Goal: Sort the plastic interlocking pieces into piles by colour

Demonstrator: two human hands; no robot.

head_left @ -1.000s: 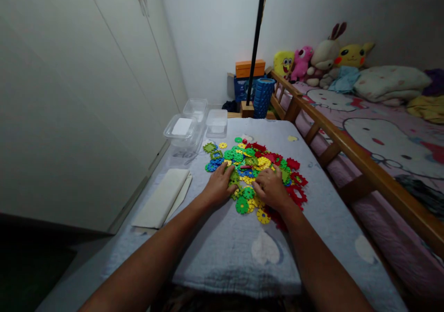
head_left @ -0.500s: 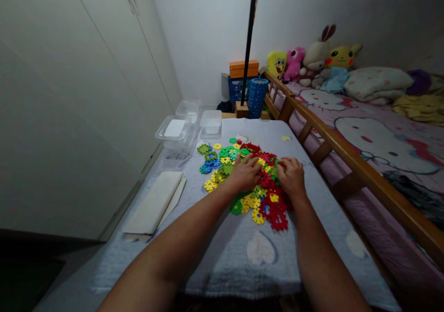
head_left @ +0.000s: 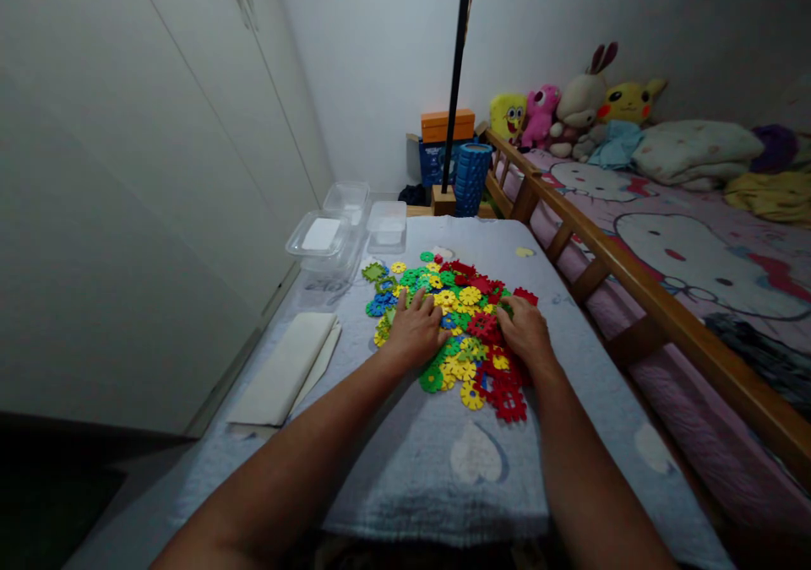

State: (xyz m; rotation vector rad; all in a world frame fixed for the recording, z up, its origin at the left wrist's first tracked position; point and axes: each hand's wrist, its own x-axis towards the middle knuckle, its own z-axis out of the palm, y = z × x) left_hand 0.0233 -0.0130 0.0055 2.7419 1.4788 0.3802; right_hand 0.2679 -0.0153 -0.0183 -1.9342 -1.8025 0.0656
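A heap of toothed plastic building discs and squares in red, yellow, green and blue lies on the cloth-covered table. My left hand rests palm down on the heap's left side, fingers spread over yellow and green pieces. At the right edge of the heap is my right hand, its fingers bent together beside red pieces. Green shows by its fingertips, but whatever they grip is mostly hidden. Below both hands, yellow discs and red squares lie flat.
Clear plastic boxes stand at the table's back left, one bearing a lid. A folded pale sheet lies along the left side. A bed with a wooden rail borders the right. A black pole rises behind the table.
My left hand has moved left across the heap, uncovering yellow discs in the middle. My right hand has shifted slightly left and down, and a red piece now shows behind it.
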